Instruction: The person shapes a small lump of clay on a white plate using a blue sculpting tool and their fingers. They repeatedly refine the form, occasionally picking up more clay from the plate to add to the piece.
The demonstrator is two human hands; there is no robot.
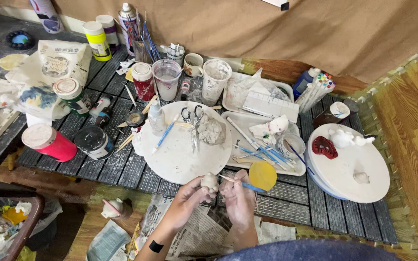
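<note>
Pale grey clay figure (pixel 209 182) gripped in left hand (pixel 189 195) at bottom centre — right hand (pixel 238 194) pinches blue-handled tool (pixel 243 184), seemingly steadying for detail work.

left hand (pixel 189 193) grip closed, right hand (pixel 238 195) pinching, forearms converging

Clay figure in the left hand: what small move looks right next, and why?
Probably bring the tool tip onto the clay figure. The left hand holds the figure up in front of the person, and the right hand holds a blue-handled tool whose tip points at the figure, close beside it. Whether the tip already touches cannot be told.
</note>
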